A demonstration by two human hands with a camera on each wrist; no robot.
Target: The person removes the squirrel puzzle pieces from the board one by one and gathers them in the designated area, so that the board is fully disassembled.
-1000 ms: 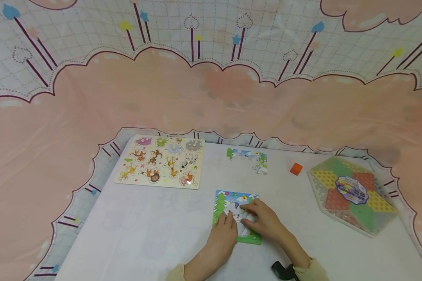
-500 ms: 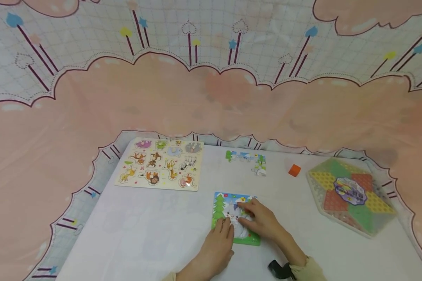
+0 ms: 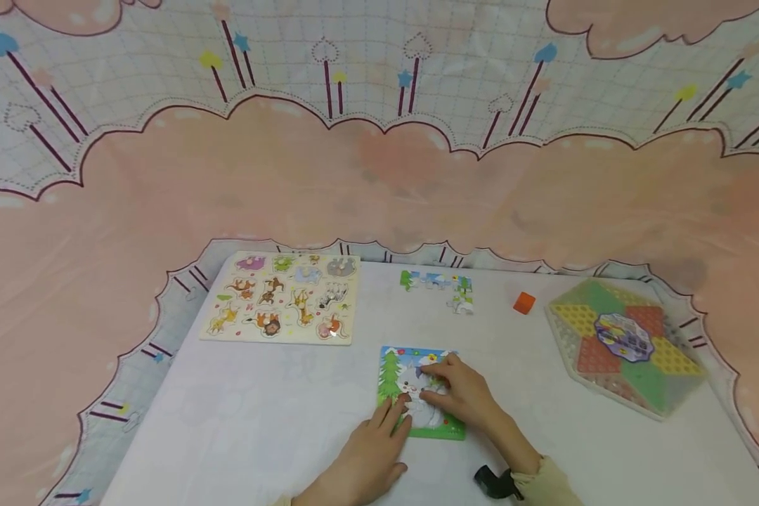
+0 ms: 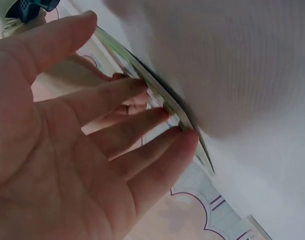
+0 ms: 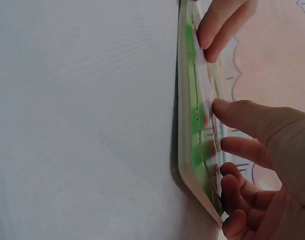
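Observation:
A small jigsaw puzzle [image 3: 388, 376] showing a white animal, a green tree and flowers lies flat on the white table in front of the person. Fingertips of the left hand [image 3: 370, 453] rest on its lower left part, fingers straight and thumb held out to the side. Over the right half is the right hand [image 3: 468, 395], whose thumb and index finger pinch a puzzle piece [image 5: 215, 131] at the puzzle's surface. Its other fingers are curled near the puzzle's right edge in the right wrist view. The hand partly hides the animal.
Loose joined puzzle pieces [image 3: 464, 288] lie behind the puzzle. A wooden animal board [image 3: 284, 332] is at the back left. To the right are an orange block [image 3: 524, 303] and a hexagonal box [image 3: 654, 400] of coloured pieces. A black device [image 3: 496, 483] sits by the right wrist.
The left hand has drawn back down and left across the puzzle, its thumb spreading outward and uncovering more of the animal. The right hand stays at nearly the same spot on the puzzle.

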